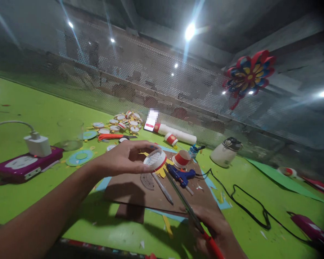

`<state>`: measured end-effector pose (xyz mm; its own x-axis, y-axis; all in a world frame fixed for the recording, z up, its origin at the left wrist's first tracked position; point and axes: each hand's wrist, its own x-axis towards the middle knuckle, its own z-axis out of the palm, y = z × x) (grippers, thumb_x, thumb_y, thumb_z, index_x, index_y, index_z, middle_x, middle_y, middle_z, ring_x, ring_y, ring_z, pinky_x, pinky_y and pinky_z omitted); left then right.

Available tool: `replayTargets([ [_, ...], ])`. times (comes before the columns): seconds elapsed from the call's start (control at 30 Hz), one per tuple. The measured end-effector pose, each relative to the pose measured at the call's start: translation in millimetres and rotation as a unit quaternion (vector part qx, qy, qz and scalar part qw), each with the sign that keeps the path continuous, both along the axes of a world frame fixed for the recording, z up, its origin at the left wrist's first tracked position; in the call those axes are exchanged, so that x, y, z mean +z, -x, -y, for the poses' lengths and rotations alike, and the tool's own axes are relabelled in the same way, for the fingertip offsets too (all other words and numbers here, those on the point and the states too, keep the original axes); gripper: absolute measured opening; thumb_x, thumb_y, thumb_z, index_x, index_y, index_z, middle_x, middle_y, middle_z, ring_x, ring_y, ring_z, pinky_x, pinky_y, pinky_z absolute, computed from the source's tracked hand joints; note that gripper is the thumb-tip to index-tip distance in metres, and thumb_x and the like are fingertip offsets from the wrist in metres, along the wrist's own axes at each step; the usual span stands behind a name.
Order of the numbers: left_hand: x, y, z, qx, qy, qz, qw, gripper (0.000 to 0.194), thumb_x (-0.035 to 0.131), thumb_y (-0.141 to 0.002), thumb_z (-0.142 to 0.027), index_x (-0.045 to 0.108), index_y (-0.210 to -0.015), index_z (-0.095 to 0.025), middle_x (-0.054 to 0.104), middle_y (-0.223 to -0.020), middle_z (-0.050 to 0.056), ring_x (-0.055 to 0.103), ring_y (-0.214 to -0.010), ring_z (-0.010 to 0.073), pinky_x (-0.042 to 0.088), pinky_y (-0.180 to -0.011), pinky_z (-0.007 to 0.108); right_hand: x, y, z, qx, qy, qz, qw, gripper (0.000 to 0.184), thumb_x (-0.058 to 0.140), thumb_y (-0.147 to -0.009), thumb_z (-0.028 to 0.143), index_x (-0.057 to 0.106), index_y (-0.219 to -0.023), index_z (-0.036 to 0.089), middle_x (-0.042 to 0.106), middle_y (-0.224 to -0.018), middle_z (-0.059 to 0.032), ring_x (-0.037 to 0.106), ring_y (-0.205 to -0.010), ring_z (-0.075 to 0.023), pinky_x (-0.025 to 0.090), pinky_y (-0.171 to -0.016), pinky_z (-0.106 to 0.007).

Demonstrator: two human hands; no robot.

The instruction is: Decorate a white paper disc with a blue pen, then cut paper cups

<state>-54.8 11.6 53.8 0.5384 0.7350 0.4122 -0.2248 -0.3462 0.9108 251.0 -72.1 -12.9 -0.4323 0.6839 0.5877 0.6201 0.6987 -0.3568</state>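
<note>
Head view: green table (43, 108), seemingly beside a mesh panel (156, 86).

The left hand (126, 156) holds a round white piece (154, 160) above brown cardboard (118, 190) on the green surface (43, 111), while the right hand (212, 226) holds red-handled scissors (188, 208), tips near a blue glue gun (181, 175)

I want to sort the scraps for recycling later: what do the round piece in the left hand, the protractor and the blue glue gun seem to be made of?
Round piece: likely matte paper or thin card; it resembles a cut cup, with a red band.
Protractor: clear plastic, as the brown board shows through.
Glue gun: probably hard plastic, judging by its smooth, moulded body.
</note>
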Motion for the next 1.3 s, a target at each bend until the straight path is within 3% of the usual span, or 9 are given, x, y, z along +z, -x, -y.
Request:
replayTargets([
  [0.2, -1.5, -4.5, -0.5, -0.017, 0.011, 0.013, 1.000, 0.053, 0.076, -0.076, -0.018, 0.058, -0.126, -0.022, 0.067, -0.117, 0.007, 0.064, -0.107, 0.0186, 0.052, -0.090, 0.031, -4.4, 2.1, 1.1, -0.011, -0.037, 0.018, 0.999, 0.044, 0.051, -0.071, 0.006, 0.068, -0.109, 0.020, 0.079, -0.099, -0.0072, 0.075, -0.091, -0.0219, 0.059, -0.075, -0.025],
  [0.4, -3.1, -10.0, 1.2, 0.011, 0.012, 0.032, 0.999, 0.048, 0.079, -0.073, -0.017, 0.058, -0.116, -0.018, 0.068, -0.100, 0.005, 0.066, -0.095, 0.0163, 0.052, -0.087, 0.031, -7.8, 8.9, 0.8, -0.048, -0.088, 0.019, 0.995, 0.048, 0.050, -0.066, 0.006, 0.067, -0.109, 0.019, 0.078, -0.102, -0.0083, 0.075, -0.089, -0.0225, 0.060, -0.075, -0.026],
  [0.6, -3.8, -14.6, 0.5, 0.025, 0.006, 0.042, 0.999, 0.049, 0.080, -0.070, -0.018, 0.052, -0.111, -0.018, 0.065, -0.099, 0.007, 0.066, -0.094, 0.0198, 0.053, -0.080, 0.034, -6.9, 12.9, 0.8, -0.052, -0.065, 0.024, 0.996, 0.053, 0.050, -0.063, 0.003, 0.067, -0.111, 0.018, 0.077, -0.103, -0.0084, 0.075, -0.091, -0.0227, 0.060, -0.075, -0.027],
  [0.87, -8.7, -16.6, 1.2, 0.017, 0.013, 0.054, 0.998, 0.054, 0.082, -0.069, -0.016, 0.049, -0.112, -0.020, 0.062, -0.103, 0.005, 0.066, -0.090, 0.0180, 0.054, -0.081, 0.034, -5.6, 22.8, 3.3, -0.058, -0.050, 0.008, 0.997, 0.037, 0.050, -0.070, 0.007, 0.070, -0.098, 0.021, 0.074, -0.072, -0.0017, 0.071, -0.063, -0.0181, 0.057, -0.057, -0.023],
  [1.0, -6.5, -16.7, 3.9, 0.019, 0.015, 0.020, 0.999, 0.063, 0.080, -0.071, -0.017, 0.049, -0.125, -0.020, 0.064, -0.109, 0.009, 0.066, -0.097, 0.0208, 0.053, -0.087, 0.038, -13.1, 21.7, 0.9, -0.085, -0.091, -0.001, 0.992, 0.039, 0.053, -0.069, 0.007, 0.072, -0.100, 0.021, 0.078, -0.087, -0.0041, 0.075, -0.074, -0.0209, 0.060, -0.065, -0.026],
  [1.17, -2.8, -16.7, 5.4, 0.034, -0.024, 0.006, 0.999, 0.050, 0.080, -0.071, -0.020, 0.059, -0.116, -0.017, 0.061, -0.117, 0.012, 0.066, -0.099, 0.0234, 0.054, -0.086, 0.039, -13.6, 20.7, 0.8, -0.073, -0.060, 0.013, 0.995, 0.041, 0.055, -0.069, 0.006, 0.071, -0.102, 0.021, 0.078, -0.089, -0.0044, 0.076, -0.078, -0.0219, 0.060, -0.067, -0.026],
  [1.3, -3.4, -17.4, 6.0, 0.033, -0.015, 0.008, 0.999, 0.050, 0.080, -0.071, -0.021, 0.058, -0.116, -0.017, 0.064, -0.112, 0.011, 0.066, -0.098, 0.0239, 0.054, -0.086, 0.040, -11.4, 22.3, 1.9, -0.076, -0.063, 0.018, 0.995, 0.040, 0.054, -0.069, 0.008, 0.070, -0.103, 0.020, 0.078, -0.093, -0.0072, 0.076, -0.081, -0.0237, 0.060, -0.069, -0.029],
])
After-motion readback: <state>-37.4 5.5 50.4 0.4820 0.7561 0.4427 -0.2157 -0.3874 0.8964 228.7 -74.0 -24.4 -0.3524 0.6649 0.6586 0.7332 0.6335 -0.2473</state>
